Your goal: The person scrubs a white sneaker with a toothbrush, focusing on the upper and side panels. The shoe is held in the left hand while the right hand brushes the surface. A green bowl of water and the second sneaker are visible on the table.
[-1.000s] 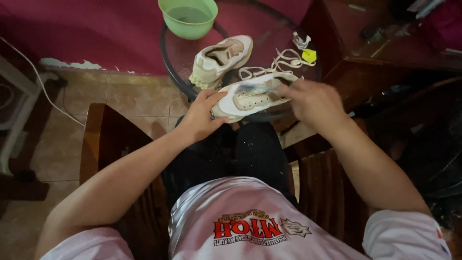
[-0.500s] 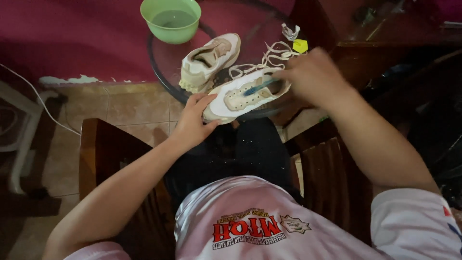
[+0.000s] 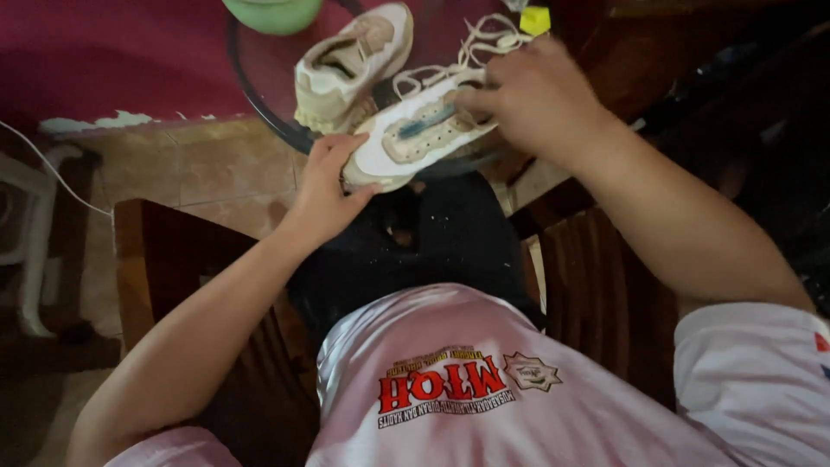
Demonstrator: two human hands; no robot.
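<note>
My left hand [image 3: 324, 186] grips the toe end of a white sneaker [image 3: 415, 138] that lies sole-side down over my lap at the rim of a round glass table [image 3: 259, 82]. My right hand [image 3: 536, 99] rests on the sneaker's upper part, fingers closed on it near the lace holes. Loose white laces [image 3: 471, 47] trail from under that hand onto the table. A second, beige sneaker [image 3: 350, 60] lies on the table just beyond the first.
A green bowl [image 3: 272, 10] stands at the table's far edge and a small yellow object [image 3: 534, 19] lies by the laces. Dark wooden chair arms [image 3: 156, 251] flank my lap. Tiled floor and a white cable [image 3: 52, 169] are to the left.
The view has tilted down, so the table and bowl sit higher in frame. Both hands stay on the white sneaker; the right hand has shifted a little along its upper.
</note>
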